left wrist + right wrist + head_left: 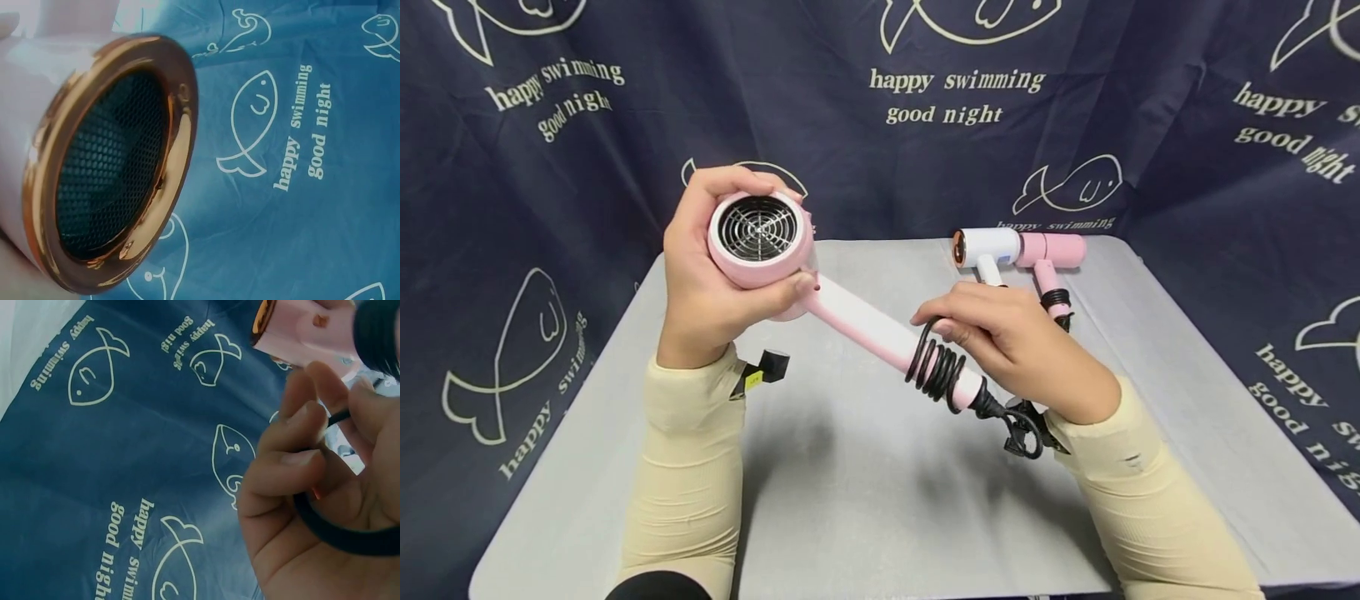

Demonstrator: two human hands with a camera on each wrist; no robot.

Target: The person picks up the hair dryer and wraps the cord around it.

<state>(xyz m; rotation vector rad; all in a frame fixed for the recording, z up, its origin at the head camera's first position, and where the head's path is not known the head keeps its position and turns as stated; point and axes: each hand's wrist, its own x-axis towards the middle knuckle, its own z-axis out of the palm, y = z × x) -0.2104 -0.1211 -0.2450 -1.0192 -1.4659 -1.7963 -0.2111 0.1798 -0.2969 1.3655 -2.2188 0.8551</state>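
A pink and white hair dryer (857,323) is held up over the table, its handle slanting down to the right. My left hand (688,271) grips the round head, fingers over the top and thumb below. The rear grille (757,229) faces me. In the left wrist view, the copper-coloured outlet ring (184,140) surrounds a dark mesh. A black cord (942,373) is coiled round the lower handle. My right hand (1018,346) pinches a loop of it at the coil's upper end. In the right wrist view, the cord (353,540) runs through the curled fingers.
Behind my right hand, a white hair dryer (988,248) and a pink hair dryer (1060,250) lie side by side at the back of the grey table (880,525). A dark blue curtain (835,100) with fish prints surrounds the table.
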